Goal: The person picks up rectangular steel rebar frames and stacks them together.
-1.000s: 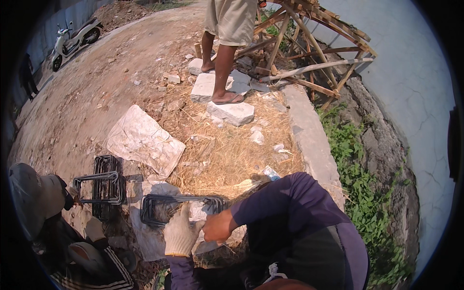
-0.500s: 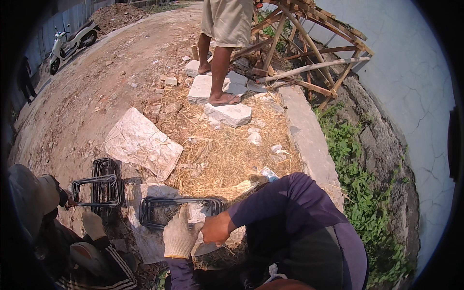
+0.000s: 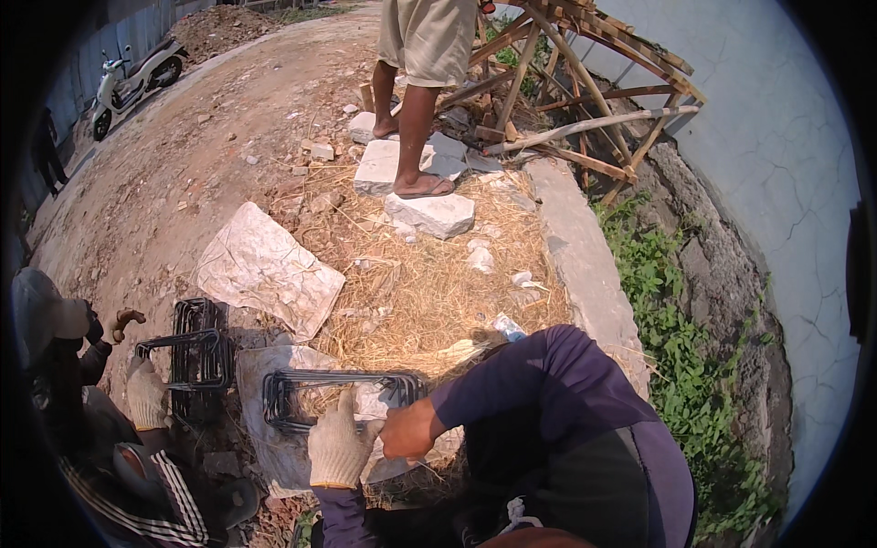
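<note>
A bundle of dark, rectangular rebar stirrups [image 3: 306,379] lies over a pale sack [image 3: 260,361] in front of me. My left hand [image 3: 338,447], in a white knit glove, is closed at the bundle's near side, its index finger laid across the rods. Close beside it, my bare right hand [image 3: 408,433] is curled at the near right corner of the stirrups. Its fingertips and the rods under both palms are mostly hidden. At the left, a co-worker's gloved hand [image 3: 148,397] is by a second stack of stirrups [image 3: 194,320]; their bare hand [image 3: 124,321] is raised beyond it.
Dry straw [image 3: 438,292] and white stone blocks [image 3: 431,215] lie ahead, with another person standing on the blocks. A flat sack [image 3: 269,269] is on the dirt. Along the right run a concrete edge [image 3: 585,247], green plants [image 3: 667,338] and a wall. Wooden trestles [image 3: 571,87] stand behind.
My hands and the stirrups hardly moved. The co-worker at left leaned back, lifted the bare hand away from the stirrups, and brought the gloved hand up to them.
</note>
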{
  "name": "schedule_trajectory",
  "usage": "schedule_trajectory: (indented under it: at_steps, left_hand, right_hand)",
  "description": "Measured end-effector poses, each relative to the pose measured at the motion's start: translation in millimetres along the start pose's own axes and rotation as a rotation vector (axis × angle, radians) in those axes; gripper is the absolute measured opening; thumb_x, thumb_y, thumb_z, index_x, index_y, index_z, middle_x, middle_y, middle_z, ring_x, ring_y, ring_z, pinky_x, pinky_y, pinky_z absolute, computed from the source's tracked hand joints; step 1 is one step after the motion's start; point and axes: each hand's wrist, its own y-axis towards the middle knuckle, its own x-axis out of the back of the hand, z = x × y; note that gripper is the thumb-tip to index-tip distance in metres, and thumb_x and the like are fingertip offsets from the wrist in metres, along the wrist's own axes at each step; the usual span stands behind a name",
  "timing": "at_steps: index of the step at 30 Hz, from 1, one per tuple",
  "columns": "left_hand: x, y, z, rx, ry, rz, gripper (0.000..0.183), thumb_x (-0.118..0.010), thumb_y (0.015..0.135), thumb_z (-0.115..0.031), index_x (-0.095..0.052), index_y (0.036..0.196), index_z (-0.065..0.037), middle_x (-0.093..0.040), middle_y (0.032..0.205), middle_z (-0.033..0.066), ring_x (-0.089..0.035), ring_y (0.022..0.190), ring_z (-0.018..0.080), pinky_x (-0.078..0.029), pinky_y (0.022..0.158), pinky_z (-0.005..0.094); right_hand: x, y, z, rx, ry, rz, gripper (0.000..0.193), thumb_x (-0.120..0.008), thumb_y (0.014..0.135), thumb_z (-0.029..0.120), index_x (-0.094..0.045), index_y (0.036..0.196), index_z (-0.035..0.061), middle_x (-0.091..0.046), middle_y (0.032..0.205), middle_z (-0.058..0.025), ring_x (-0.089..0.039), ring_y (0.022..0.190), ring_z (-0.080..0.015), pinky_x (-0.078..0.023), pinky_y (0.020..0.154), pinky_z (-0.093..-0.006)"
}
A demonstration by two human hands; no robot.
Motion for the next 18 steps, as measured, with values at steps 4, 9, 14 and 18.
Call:
schedule_trajectory:
  at_steps: [4, 9, 14, 18]
  left_hand:
    - [0.4, 1.3, -1.5, 0.030, -0.005, 0.034, 0.072, -0.077, 0.081, -0.039, -0.048, 0.140, -0.009, -0.068, 0.102, 0.0184, -0.068, 0.093, 0.0382, -0.054, 0.077, 0.0475]
    - [-1.3, 1.8, -2.6, 0.033, -0.050, 0.031, 0.073, -0.078, 0.080, -0.037, -0.048, 0.141, -0.010, -0.068, 0.102, 0.0185, -0.067, 0.093, 0.0389, -0.053, 0.077, 0.0476]
    - [2.9, -1.0, -3.7, 0.029, -0.001, 0.017, 0.073, -0.079, 0.080, -0.035, -0.049, 0.141, -0.010, -0.068, 0.102, 0.0185, -0.067, 0.092, 0.0389, -0.053, 0.076, 0.0474]
    - [-0.7, -2.1, -1.0, 0.010, -0.040, -0.008, 0.073, -0.079, 0.080, -0.035, -0.049, 0.141, -0.010, -0.068, 0.101, 0.0196, -0.067, 0.091, 0.0393, -0.053, 0.076, 0.0477]
  right_hand:
    - [3.7, -0.4, 2.3, -0.016, -0.020, 0.037, 0.036, -0.071, 0.085, 0.035, -0.071, 0.104, 0.0045, -0.072, 0.093, -0.0139, -0.070, 0.095, -0.0359, -0.053, 0.079, -0.0533]
    - [3.9, -4.0, 1.4, 0.001, 0.005, 0.023, 0.036, -0.071, 0.085, 0.035, -0.071, 0.104, 0.0043, -0.072, 0.093, -0.0145, -0.070, 0.095, -0.0360, -0.053, 0.079, -0.0532]
    - [3.5, -1.4, 0.8, 0.003, -0.009, 0.013, 0.036, -0.072, 0.084, 0.035, -0.072, 0.102, 0.0038, -0.072, 0.093, -0.0149, -0.070, 0.095, -0.0363, -0.053, 0.079, -0.0531]
    - [0.8, -1.5, 0.0, 0.003, 0.008, -0.005, 0.036, -0.072, 0.084, 0.035, -0.072, 0.101, 0.0033, -0.072, 0.093, -0.0153, -0.070, 0.094, -0.0368, -0.053, 0.079, -0.0529]
